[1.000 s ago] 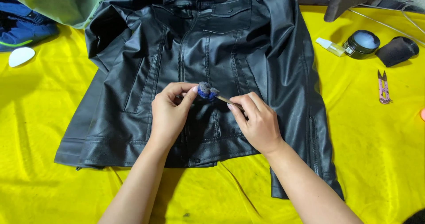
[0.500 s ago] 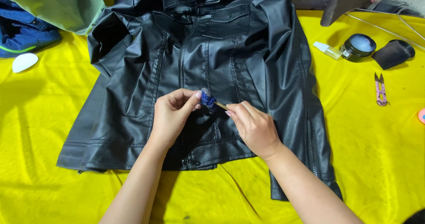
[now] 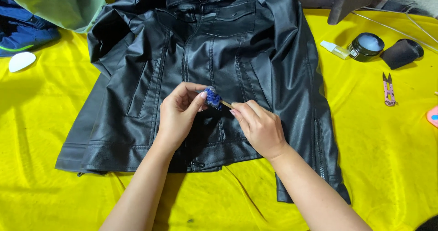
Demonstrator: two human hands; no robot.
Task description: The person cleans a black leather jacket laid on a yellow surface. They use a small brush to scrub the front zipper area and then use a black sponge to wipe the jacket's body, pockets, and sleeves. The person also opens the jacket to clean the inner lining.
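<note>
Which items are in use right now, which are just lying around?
In use: left hand pinching blue tuft on wooden stick held by right hand, over black jacket.
Lying about: snips, open jar, small bottle, white oval.

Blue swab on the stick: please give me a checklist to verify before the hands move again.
1. Left hand pinches blue swab: ok.
2. Right hand holds stick: ok.
3. Jacket lies flat, front up: ok.
4. Open jar within reach, upright: ok.
5. Scissors apart from the hands: ok.
6. Swab loaded with anything: cannot tell.
</note>
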